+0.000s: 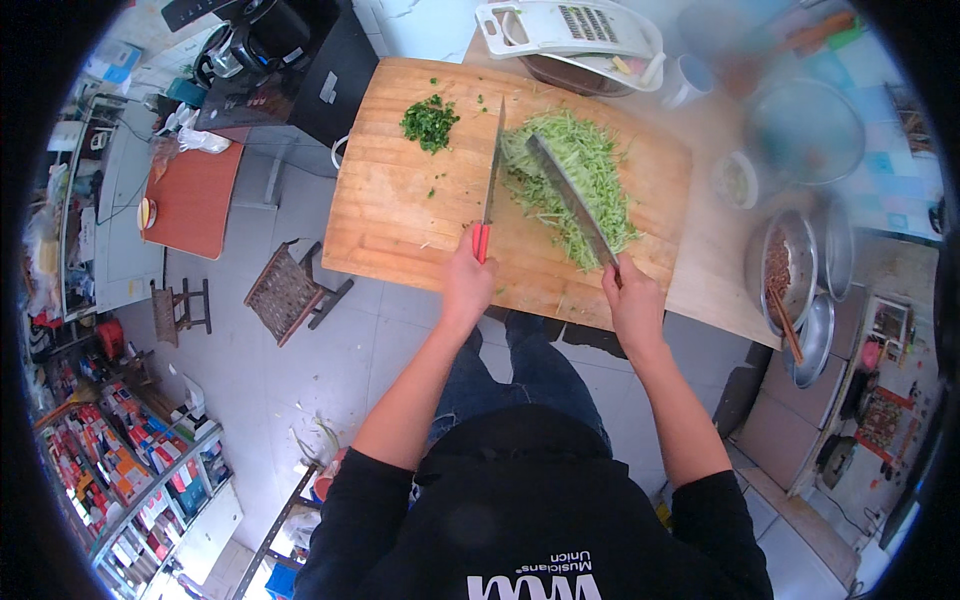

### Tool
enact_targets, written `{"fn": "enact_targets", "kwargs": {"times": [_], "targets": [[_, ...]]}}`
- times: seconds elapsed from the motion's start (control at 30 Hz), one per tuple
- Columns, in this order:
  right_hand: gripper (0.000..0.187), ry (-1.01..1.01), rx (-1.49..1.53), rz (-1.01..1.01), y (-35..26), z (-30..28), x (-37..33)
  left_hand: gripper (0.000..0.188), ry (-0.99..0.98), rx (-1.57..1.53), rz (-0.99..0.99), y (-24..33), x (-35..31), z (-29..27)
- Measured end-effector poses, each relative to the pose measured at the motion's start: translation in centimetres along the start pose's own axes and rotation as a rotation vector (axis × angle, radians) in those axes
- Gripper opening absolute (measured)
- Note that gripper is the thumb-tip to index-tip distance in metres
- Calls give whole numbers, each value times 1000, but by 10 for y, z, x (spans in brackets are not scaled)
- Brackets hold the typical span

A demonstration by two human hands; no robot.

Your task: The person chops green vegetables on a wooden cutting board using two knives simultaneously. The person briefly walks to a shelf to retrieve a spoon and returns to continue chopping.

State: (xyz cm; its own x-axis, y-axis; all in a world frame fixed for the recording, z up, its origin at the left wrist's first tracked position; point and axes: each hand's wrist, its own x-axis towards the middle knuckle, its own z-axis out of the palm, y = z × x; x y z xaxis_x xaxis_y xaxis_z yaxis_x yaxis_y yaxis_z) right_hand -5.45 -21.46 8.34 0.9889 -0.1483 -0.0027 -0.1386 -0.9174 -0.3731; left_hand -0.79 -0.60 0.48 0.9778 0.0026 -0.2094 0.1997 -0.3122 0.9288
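On a large wooden cutting board [400, 220] lies a wide heap of shredded green vegetable [570, 150]. My left hand [470, 275] is wrapped round the red handle of a long narrow knife [494, 170], its blade pointing away from me along the heap's left edge. A broad-bladed cleaver [572, 195] is gripped in my right hand [635, 300]; its blade slants far-left across the shreds. Farther left on the board sits a small pile of chopped dark green herbs [430, 124], with a few bits scattered around it.
Behind the board, a white grater [585, 30] rests on a brown container, beside a white cup [687, 80]. At right stands a metal bowl [790, 250] of brown minced filling with chopsticks [787, 325]. A low woven stool [285, 295] is on the floor at left, near a red-topped table [200, 205].
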Motion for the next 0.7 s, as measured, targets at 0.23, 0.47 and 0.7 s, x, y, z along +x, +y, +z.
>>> {"fn": "enact_targets", "kwargs": {"times": [0.23, 0.47, 0.7], "targets": [[19, -224, 393, 240, 1, -2, 25, 51, -52, -20, -78, 14, -11, 20], [36, -358, 1497, 590, -11, 24, 5, 55, -128, -97, -130, 12, -5, 16], [36, -162, 1273, 472, -24, -7, 14, 52, -96, -153, -172, 10, -8, 19]]}}
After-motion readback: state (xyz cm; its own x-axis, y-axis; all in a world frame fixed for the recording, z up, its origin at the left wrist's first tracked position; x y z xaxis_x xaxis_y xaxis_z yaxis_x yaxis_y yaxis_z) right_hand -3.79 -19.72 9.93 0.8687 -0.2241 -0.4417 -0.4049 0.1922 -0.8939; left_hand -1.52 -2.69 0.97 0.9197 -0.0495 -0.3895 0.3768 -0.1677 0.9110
